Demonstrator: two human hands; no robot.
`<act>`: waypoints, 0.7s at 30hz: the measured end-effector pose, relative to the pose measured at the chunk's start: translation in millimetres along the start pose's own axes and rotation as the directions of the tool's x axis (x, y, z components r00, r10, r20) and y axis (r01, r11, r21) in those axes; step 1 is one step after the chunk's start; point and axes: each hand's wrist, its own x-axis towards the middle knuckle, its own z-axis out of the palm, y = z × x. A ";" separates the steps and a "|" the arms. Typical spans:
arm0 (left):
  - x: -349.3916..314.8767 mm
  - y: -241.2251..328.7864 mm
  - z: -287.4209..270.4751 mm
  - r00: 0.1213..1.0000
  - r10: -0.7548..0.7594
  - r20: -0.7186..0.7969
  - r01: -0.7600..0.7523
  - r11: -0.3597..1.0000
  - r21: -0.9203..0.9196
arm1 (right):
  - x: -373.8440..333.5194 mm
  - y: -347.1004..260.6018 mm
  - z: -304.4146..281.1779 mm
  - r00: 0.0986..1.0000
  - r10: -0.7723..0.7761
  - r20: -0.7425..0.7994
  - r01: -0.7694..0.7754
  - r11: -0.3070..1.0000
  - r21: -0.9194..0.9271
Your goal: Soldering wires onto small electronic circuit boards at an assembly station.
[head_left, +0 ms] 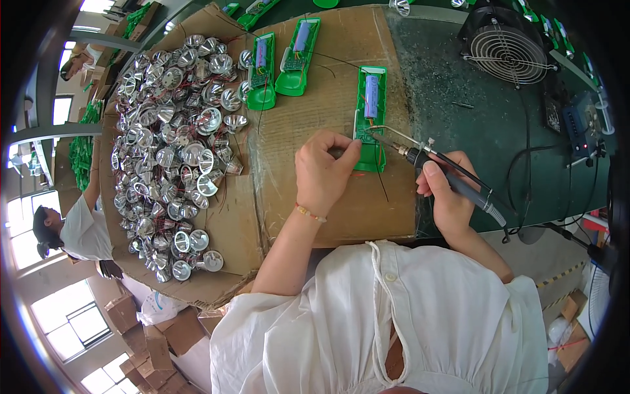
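While the right hand [449, 197] grips a soldering iron [467, 190], the tool's tip is at the circuit board [369, 134] in a green housing [372, 159]
This housing lies on the cardboard [357, 207] before the person, with a purple battery [371, 96] in its upper part; the left hand [323, 165] is just beside it, fingers bent, but I cannot tell if they pinch something, and many silver reflector cups [172, 154] are heaped at left
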 end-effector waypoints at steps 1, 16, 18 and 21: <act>0.0 1.6 -0.1 1.000 0.001 0.001 -0.001 1.000 -0.002 | 0.0 -0.8 -1.3 1.000 -0.001 -0.001 0.001 1.000 -0.002; -10.1 -3.9 -15.4 0.977 0.176 -0.119 -0.184 0.981 -0.062 | -8.9 -2.7 -18.3 0.998 -0.046 -0.045 0.047 0.998 0.032; -20.1 -9.0 -30.1 0.961 0.262 -0.084 -0.264 0.964 -0.014 | -10.6 -1.4 -22.0 0.997 -0.052 -0.059 0.053 0.998 0.019; -26.5 -12.8 -28.7 0.926 0.375 -0.046 -0.376 0.926 -0.028 | -8.1 0.1 -19.6 0.999 -0.031 -0.044 0.032 0.999 0.027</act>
